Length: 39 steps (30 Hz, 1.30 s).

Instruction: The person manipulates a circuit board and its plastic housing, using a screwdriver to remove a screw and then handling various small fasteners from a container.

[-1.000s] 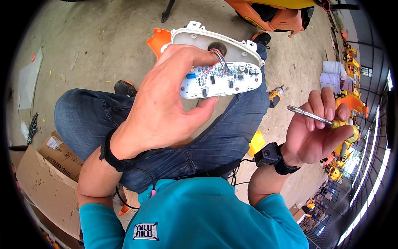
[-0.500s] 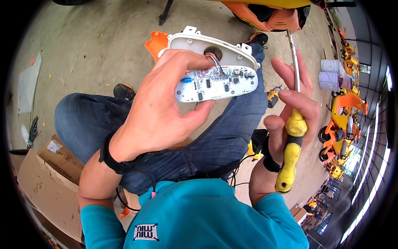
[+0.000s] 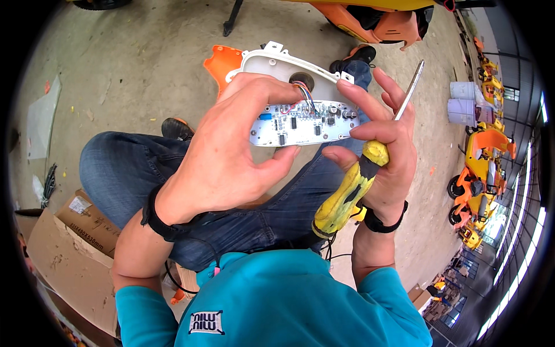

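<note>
The left hand (image 3: 214, 147) pinches the circuit board (image 3: 303, 128) at the near side of the white housing (image 3: 283, 68), likely keeping its wires (image 3: 307, 94) slack, while the right hand (image 3: 388, 173) cradles the screwdriver (image 3: 345, 195) aslant, seemingly to leave its fingers (image 3: 359, 99) spread near the board's right end.

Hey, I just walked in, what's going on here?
A seated person holds a white circuit board in the left hand, in front of an open white housing. Coloured wires run from the board toward a dark round opening in the housing. The right hand holds a yellow-handled screwdriver, its tip pointing away from the board. That hand's fingertips are at the board's right end; whether they touch it is hard to tell.
</note>
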Tool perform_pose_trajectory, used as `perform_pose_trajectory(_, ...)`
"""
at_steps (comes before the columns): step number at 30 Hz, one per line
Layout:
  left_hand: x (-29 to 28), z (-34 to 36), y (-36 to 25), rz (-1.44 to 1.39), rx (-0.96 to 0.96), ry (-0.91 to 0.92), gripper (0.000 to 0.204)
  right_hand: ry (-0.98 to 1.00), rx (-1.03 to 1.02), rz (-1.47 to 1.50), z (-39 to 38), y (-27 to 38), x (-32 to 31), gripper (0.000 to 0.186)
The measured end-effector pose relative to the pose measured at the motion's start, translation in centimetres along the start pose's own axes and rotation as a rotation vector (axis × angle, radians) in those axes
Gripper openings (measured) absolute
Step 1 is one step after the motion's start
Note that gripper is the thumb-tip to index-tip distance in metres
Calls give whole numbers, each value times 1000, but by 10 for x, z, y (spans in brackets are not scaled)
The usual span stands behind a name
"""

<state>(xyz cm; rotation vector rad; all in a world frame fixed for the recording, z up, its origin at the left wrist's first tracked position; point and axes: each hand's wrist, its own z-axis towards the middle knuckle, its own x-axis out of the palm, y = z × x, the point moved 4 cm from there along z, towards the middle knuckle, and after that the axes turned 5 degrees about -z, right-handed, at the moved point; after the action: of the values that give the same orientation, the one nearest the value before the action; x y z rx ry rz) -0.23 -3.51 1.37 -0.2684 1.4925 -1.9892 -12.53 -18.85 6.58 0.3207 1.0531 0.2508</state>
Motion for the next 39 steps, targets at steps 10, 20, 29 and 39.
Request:
perform_pose_trajectory(10, 1, 1, -1, 5, 2, 20, 50, 54, 35, -61, 1, 7, -2, 36)
perform_pose_trajectory(20, 3, 3, 4, -297, -25, 74, 50, -7, 90, 176, -6, -1, 1, 38)
perform_pose_trajectory(29, 0, 5, 2, -288, 33, 121, 53, -39, 99, 218, -9, 2, -2, 40)
perform_pose_trajectory(39, 2, 5, -2, -94, 71, 84, 62, -61, 110, 236, -15, 5, 1, 39)
